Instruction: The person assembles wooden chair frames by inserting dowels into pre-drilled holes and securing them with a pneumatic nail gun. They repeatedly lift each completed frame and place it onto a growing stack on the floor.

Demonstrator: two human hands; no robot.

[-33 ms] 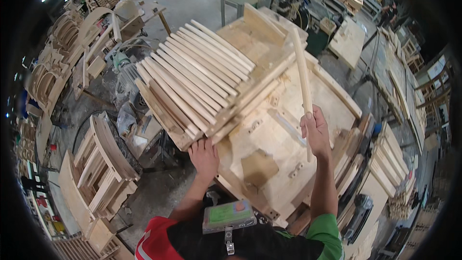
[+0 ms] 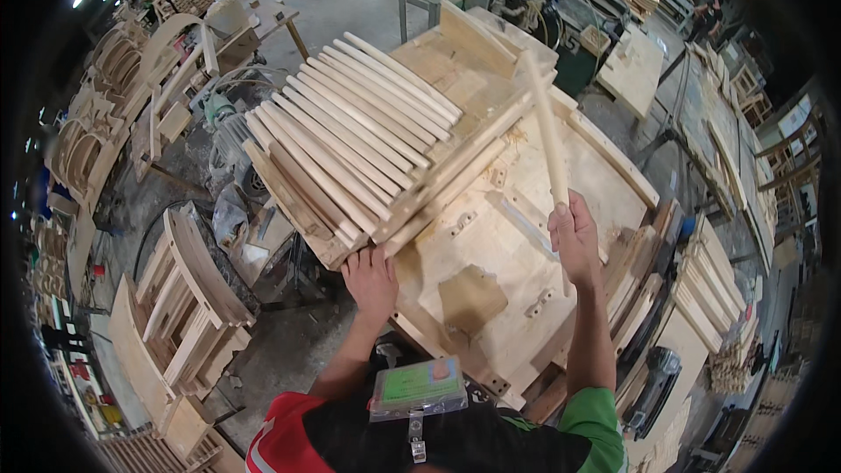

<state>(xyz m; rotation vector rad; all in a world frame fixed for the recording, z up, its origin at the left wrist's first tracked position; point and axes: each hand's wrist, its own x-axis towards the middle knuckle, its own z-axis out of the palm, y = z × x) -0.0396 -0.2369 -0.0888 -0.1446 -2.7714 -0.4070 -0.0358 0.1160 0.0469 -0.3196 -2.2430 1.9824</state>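
Note:
My right hand (image 2: 573,236) is closed around a long, slightly curved pale wooden stick (image 2: 547,127). The stick points up and away from me, its lower end showing below my fist. Fingers apart, my left hand (image 2: 370,283) rests on the near left corner of a raised wooden platform (image 2: 420,203). On that platform, several similar wooden sticks (image 2: 350,118) lie side by side in a slanted row. Beneath and to the right is a pale wooden worktop (image 2: 429,276) with slotted metal plates and a darker wood patch.
A wooden stop block (image 2: 477,38) stands at the platform's far end. A green motor (image 2: 229,127) sits left of it. Curved wooden frames (image 2: 194,285) are stacked at lower left. A black-and-grey power tool (image 2: 659,385) lies at lower right, near stacked slats (image 2: 710,285).
The upper end of the stick in my right hand has shifted slightly left. My left hand stays on the platform's corner.

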